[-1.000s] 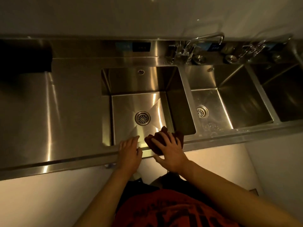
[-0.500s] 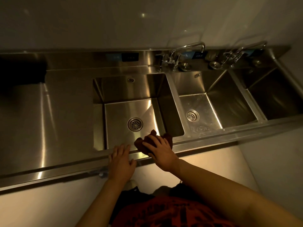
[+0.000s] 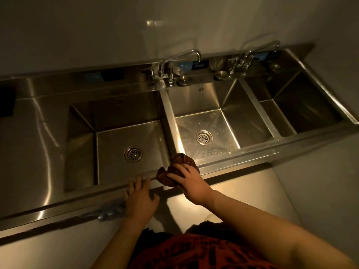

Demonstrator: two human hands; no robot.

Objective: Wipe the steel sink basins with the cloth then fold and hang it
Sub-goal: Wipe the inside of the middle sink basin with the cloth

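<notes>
While hands rest, right hand presses cloth on sink rim.

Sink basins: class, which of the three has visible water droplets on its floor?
The middle basin, between the two faucets; its floor shows droplets near the front edge. The others show none.

The cloth is dark reddish brown. The sink is bare silver steel throughout, with warm yellowish glare on the middle basin. The wall is plain grey-white. The shirt is red with a black pattern. Small blue labels sit behind the chrome taps.
</notes>
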